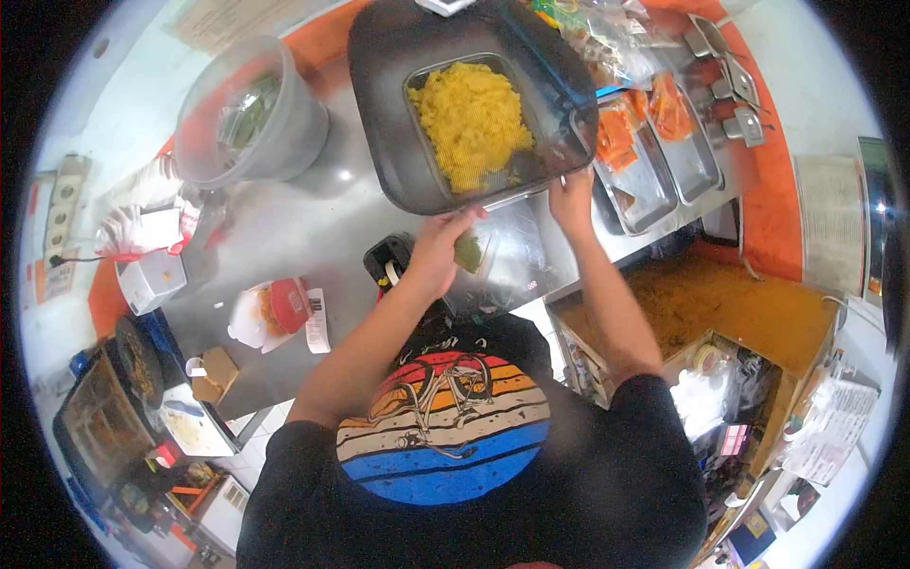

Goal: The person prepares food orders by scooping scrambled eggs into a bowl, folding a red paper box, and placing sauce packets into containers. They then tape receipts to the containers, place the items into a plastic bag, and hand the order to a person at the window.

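A large black tub (379, 142) is tilted towards me over the steel counter, with a mound of yellow, crumbly food (469, 123) at its bottom. My left hand (441, 248) is closed on the near rim, its fingertips partly hidden by the tub. Further right along the same rim, my right hand (572, 204) grips near the corner, thumb side up. Just beside my left hand a green leaf-like piece (468, 251) shows below the tub, by a clear plastic edge. A black object (387, 258) lies left of that wrist.
A translucent bucket (299, 123) with green contents stands on the left of the counter (351, 185). Steel trays (645, 194) with orange packets (618, 133) are on the right. A red-and-white food box (275, 313) sits near left. A brown shelf top (701, 289) is at lower right.
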The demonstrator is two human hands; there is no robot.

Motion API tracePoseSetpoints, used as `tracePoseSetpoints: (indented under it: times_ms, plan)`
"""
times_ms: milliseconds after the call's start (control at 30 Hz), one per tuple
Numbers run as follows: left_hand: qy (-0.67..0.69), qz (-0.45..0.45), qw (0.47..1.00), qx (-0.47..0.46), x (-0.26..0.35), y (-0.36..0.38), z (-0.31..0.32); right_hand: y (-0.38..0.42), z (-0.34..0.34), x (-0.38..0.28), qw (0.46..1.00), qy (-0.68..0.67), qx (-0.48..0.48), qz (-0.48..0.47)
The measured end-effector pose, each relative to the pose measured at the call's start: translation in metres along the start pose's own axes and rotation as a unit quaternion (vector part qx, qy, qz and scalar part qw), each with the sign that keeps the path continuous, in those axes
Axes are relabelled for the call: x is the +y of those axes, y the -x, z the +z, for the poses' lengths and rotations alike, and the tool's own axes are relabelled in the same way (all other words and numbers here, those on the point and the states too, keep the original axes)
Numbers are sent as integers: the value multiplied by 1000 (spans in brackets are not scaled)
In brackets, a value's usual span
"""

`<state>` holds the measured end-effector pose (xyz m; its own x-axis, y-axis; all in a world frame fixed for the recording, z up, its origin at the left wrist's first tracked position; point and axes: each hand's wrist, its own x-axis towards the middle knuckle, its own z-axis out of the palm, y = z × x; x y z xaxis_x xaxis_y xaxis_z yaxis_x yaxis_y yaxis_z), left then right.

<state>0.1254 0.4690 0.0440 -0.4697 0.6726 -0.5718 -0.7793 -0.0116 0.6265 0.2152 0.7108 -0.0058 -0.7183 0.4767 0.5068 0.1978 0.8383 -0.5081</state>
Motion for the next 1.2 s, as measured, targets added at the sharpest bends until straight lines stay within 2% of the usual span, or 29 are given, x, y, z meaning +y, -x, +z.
tracePoseSetpoints:
  times_ms: [67,100,200,233,300,433,467,533,633,767,867,967,1067,1167,1200]
  plan:
    - [-79,16,997,6,18,5,5,-20,18,32,997,32,-55,-46]
    - [-106,-9,994,40,39,16,19,-24,20,43,993,50,-82,-69]
    - [-182,112,977,14,59,18,25,-52,-6,18,960,178,-152,-154]
    - [-185,114,976,18,65,21,26,-58,2,23,962,175,-145,-153]
    - [-199,130,971,25,67,22,23,-57,1,35,937,228,-208,-161]
    - [-191,117,973,59,59,19,11,-77,-33,-1,879,269,-361,-159]
    - [-193,111,972,70,55,16,5,-71,-33,-4,920,170,-321,-146]
    - [-181,98,975,78,51,15,-4,-53,-26,-9,966,-32,-232,-114]
    - [-175,64,978,96,40,9,-17,-21,1,-20,961,-73,-268,5]
    - [-144,-47,980,131,42,13,5,1,27,-49,968,-70,-240,8]
    - [-94,-25,990,97,14,-7,-17,9,31,-60,964,-29,-260,52]
    - [-40,-77,995,59,2,-15,-25,5,24,-71,949,-2,-312,44]
    - [1,-84,995,55,5,-10,-16,4,32,-72,926,45,-370,59]
    - [8,-89,993,71,5,-9,-13,5,43,-72,978,-7,-203,-51]
    - [11,-89,993,70,3,-11,-17,4,47,-71,971,-11,-236,-44]
